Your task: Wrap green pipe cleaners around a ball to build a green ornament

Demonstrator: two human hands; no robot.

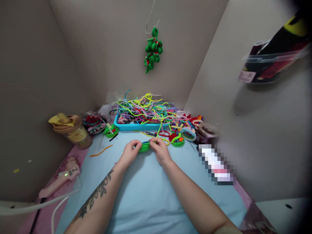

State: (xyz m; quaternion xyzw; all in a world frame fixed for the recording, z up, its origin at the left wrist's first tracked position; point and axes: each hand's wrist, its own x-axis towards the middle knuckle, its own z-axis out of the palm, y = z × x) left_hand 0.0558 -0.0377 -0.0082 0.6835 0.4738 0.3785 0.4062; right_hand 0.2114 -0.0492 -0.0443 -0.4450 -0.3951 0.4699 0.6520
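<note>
At the centre of the frame, my left hand point(130, 150) and right hand point(159, 149) each pinch one end of a single green pipe-cleaner piece point(145, 147), held just above the blue tabletop point(146, 195). I judge it light, fuzzy, soft and bendable on its wire core; grip it at the ends. One blue tray point(140, 126) of loose stems sits behind; one orange stem point(101, 151) lies left.

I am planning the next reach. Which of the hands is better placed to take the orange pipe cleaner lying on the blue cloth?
Probably the left hand: the orange pipe cleaner lies on its side. The right hand would have to cross over. Both grip the green piece.
</note>
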